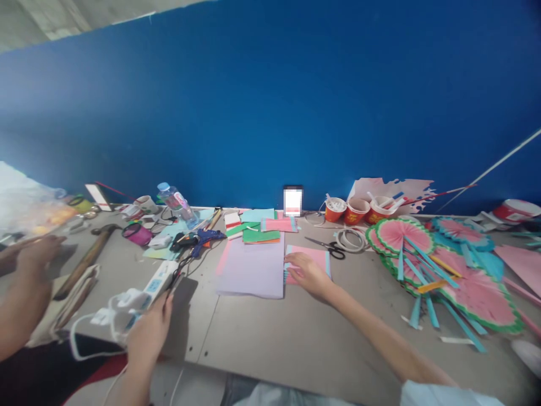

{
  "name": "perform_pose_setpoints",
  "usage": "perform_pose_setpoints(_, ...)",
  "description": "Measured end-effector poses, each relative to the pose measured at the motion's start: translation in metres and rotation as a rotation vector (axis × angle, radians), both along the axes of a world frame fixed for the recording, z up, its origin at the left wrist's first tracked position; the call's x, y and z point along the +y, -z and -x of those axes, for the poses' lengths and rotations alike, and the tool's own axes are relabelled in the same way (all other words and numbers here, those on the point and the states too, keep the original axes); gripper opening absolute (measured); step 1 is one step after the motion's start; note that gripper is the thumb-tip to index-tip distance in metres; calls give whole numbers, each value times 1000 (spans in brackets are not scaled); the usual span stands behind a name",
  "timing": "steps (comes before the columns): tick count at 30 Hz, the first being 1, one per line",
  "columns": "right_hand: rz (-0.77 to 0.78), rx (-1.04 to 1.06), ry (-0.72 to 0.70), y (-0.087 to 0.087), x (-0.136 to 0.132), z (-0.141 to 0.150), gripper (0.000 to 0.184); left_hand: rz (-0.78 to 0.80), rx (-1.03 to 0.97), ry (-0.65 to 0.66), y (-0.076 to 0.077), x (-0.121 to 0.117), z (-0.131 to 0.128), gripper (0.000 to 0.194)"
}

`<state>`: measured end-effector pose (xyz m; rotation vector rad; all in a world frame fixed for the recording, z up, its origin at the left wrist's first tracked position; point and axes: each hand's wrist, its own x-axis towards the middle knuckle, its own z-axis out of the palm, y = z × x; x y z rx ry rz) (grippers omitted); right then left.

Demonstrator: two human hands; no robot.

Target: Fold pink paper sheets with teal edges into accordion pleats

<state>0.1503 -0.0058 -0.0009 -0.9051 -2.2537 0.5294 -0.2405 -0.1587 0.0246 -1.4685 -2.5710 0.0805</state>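
Note:
Low on the left, my left hand (147, 327) is closed round a dark, thin tool (180, 270); its exact kind is unclear. That tool points away from me, beside a white power strip (160, 279) and below a blue glue gun (207, 242). Fingers stretched, my right hand (308, 273) lies over a pink paper piece with blue edges (323, 259). Its fingertips are by the right edge of a stack of lilac paper sheets (253, 268). Green paper pieces (262, 235) overlap the far end of that stack.
Black-handled scissors (332, 247) and a coil of white cord (350, 241) lie beyond my right hand. Pink paper fans (469, 282) cover the right side. Paper cups (357, 211) and a bottle (177, 203) stand behind. At left are a hammer (87, 259) and another person's hand (42, 254).

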Motion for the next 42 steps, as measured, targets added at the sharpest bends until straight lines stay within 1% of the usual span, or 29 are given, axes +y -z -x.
perform_pose_setpoints(1, 1, 2, 13, 1, -2, -6, 22, 2, -43, -19, -1, 0, 8, 51)
perform_pose_setpoints(4, -6, 11, 74, 5, -7, -24, 21, 10, -149, -21, -7, 3, 30, 47)
perform_pose_setpoints(7, -53, 28, 145, 12, -10, -41, 21, 12, -208, -51, -16, 8, 42, 45)
perform_pose_setpoints(10, -89, 11, 234, 18, -12, -55, 22, 10, -229, -69, -23, 9, 41, 43)
perform_pose_setpoints(13, -43, -99, 290, 19, -14, -61, 28, 27, -208, -80, -21, 5, 27, 44)
perform_pose_setpoints(15, 15, -208, 304, 18, -16, -62, 43, 35, -179, -67, -13, 0, 13, 48)
perform_pose_setpoints(17, 82, -307, 297, 16, -17, -62, 60, -32, -111, -28, 0, -6, -3, 49)
perform_pose_setpoints(19, 163, -382, 266, 13, -17, -63, 68, -148, -18, 9, 17, -11, -16, 52)
perform_pose_setpoints(21, 244, -429, 227, 10, -17, -65, 71, -269, 32, 121, 33, -14, -23, 54)
perform_pose_setpoints(23, 293, -445, 183, 9, -19, -67, 75, -328, 50, 189, 47, -14, -24, 53)
perform_pose_setpoints(25, 288, -421, 158, 8, -22, -70, 75, -350, 58, 212, 55, -14, -21, 51)
perform_pose_setpoints(27, 234, -375, 144, 7, -27, -72, 63, -357, 60, 221, 58, -13, -17, 49)
perform_pose_setpoints(29, 168, -327, 132, 6, -32, -73, 45, -363, 56, 227, 54, -12, -17, 47)
perform_pose_setpoints(30, 144, -309, 121, 6, -36, -74, 39, -372, 54, 223, 51, -11, -19, 46)
perform_pose_setpoints(32, 119, -292, 102, 6, -41, -74, 34, -410, 48, 223, 40, -7, -26, 44)
perform_pose_setpoints(35, 91, -292, 117, 8, -45, -76, 24, -505, -3, 322, 19, 6, -50, 40)
perform_pose_setpoints(37, 71, -294, 153, 10, -46, -81, 17, -443, -161, 479, 6, 18, -74, 34)
perform_pose_setpoints(39, 56, -289, 196, 11, -44, -88, 15, -365, -350, 674, -3, 32, -103, 28)
perform_pose_setpoints(40, 50, -282, 214, 11, -44, -91, 15, -309, -433, 773, -6, 40, -120, 26)
perform_pose_setpoints(41, 46, -273, 228, 10, -43, -94, 15, -241, -503, 844, -9, 47, -136, 27)
perform_pose_setpoints(42, 42, -264, 234, 8, -42, -97, 16, -202, -547, 930, -10, 55, -154, 27)
